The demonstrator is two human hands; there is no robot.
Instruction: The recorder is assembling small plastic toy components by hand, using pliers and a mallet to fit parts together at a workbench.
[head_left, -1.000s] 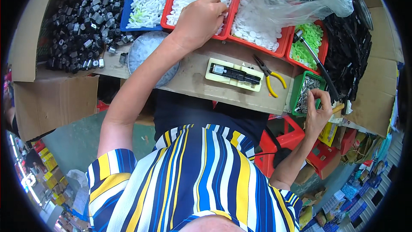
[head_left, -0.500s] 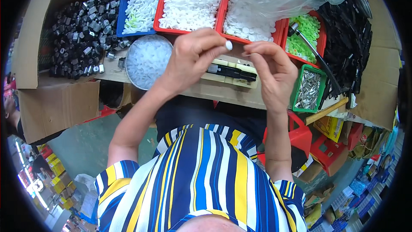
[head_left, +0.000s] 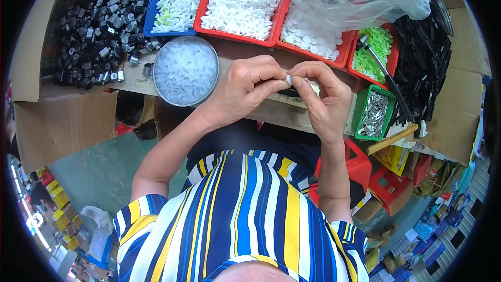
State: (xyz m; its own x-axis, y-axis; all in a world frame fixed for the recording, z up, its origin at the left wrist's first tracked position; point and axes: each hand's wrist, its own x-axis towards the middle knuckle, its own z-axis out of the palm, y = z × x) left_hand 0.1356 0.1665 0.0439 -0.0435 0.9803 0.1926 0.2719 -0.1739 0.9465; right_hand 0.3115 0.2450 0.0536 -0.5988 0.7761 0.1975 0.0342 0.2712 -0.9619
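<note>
My left hand (head_left: 249, 84) pinches a small white round cap (head_left: 289, 79) between thumb and forefinger. Close against it, my right hand (head_left: 326, 96) has thumb and forefinger pressed together at the cap's edge; whatever tiny part lies in that pinch is hidden. Both hands are raised over the wooden bench (head_left: 261, 110), fingertips touching or nearly so. Beneath them, the cream holder with a black part in it is mostly covered by my hands. Left of my left hand stands a round tin (head_left: 186, 70) full of translucent plastic pieces.
Along the back stand a blue tray (head_left: 147, 23), red trays (head_left: 235, 37) of white caps and a red tray (head_left: 395, 55) of green pieces. Black parts (head_left: 104, 31) heap at left. A green tray (head_left: 359, 120) of metal pins and a hammer (head_left: 386, 73) are at right.
My hands have come together from a gap, bringing the white cap to my right fingertips. The view has shifted slightly, and the cream holder is now mostly covered.
</note>
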